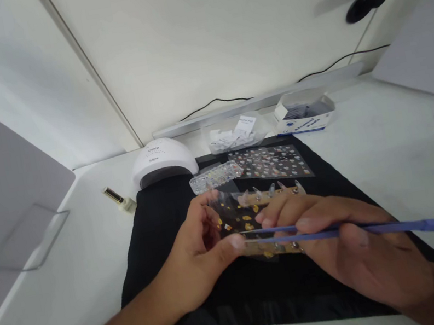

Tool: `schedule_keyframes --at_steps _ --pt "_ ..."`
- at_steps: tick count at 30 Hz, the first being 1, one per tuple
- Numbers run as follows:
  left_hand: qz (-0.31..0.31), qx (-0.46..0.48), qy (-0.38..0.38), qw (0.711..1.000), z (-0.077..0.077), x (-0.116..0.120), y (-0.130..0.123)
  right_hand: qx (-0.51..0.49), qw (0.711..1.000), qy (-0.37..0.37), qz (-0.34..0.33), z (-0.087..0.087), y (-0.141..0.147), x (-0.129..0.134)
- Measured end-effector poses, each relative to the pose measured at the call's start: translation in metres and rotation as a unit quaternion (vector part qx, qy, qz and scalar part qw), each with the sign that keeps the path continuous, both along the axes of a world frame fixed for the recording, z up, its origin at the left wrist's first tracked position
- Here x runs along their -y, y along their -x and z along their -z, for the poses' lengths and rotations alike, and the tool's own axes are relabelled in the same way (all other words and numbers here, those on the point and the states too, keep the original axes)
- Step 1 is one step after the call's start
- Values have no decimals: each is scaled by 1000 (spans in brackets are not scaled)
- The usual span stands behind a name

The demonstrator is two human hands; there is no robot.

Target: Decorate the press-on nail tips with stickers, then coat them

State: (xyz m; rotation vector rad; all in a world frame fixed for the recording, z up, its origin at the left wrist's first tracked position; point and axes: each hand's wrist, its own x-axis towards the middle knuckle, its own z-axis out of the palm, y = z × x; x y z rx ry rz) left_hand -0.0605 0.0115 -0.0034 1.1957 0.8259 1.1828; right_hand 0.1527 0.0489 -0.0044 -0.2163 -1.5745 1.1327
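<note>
My left hand (203,242) grips the left edge of a clear sticker sheet (233,212) printed with small yellow and orange designs, its thumb in front. In my right hand (350,240) are purple tweezers (324,234), held with their two tips apart and close to the sheet, beside my left thumb. Whether the tips touch a sticker is too small to tell. Behind and below the sheet are wooden holders with false nail tips (271,190) standing on them, partly covered by the sheet and my right hand.
A black cloth (150,240) covers the table's middle. At its back lie a dark sticker sheet (275,164) and a clear rhinestone case (216,176). Around it stand a white nail lamp (163,157), a polish bottle (123,201), a tub of packets (235,134) and an alcohol pads box (305,117).
</note>
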Motion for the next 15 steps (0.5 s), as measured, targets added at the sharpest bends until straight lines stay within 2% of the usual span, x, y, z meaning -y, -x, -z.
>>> schedule_keyframes --at_steps 4,8,11,15 --pt "-40 42 -11 998 4 -2 12 -19 999 11 -26 -6 -4 -9" --pt "3 98 -31 995 2 0 17 -38 999 24 -28 -6 -2 -18" --pt "29 72 -53 996 0 3 16 -37 998 30 -27 -4 -3 -23" --pt "11 20 -58 998 1 7 15 -48 998 43 -20 -6 -5 -25"
